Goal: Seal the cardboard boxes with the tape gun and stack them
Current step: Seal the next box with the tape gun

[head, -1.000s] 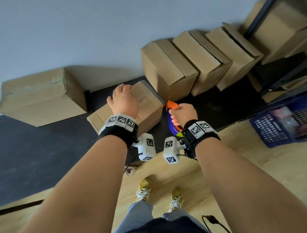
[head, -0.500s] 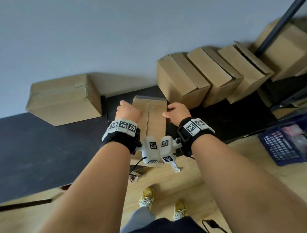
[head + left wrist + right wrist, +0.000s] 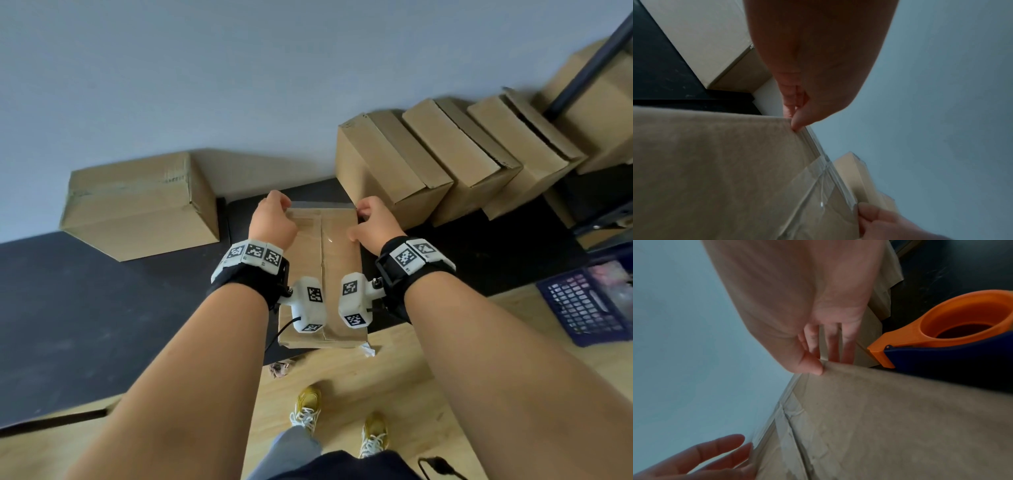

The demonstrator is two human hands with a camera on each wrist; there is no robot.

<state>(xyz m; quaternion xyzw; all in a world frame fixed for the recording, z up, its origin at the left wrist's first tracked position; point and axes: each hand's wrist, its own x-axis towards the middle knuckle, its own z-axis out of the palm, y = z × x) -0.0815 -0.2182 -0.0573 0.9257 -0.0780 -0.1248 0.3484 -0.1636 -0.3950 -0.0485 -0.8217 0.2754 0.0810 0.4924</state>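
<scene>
Box (image 3: 323,274) sat taped; left hand (image 3: 274,221) and right hand (image 3: 371,224) pinched its far corners — fingers clamped, likely for lifting onto the stack.

In the head view the tape gun cannot be seen; in the right wrist view the tape gun (image 3: 953,344) lies just right of the cardboard box (image 3: 890,426), cut off by the right edge. The fingertips of both hands curl over the box's far edge, hidden in the head view. The box's near end is partly hidden behind 2 wrist cameras.
</scene>
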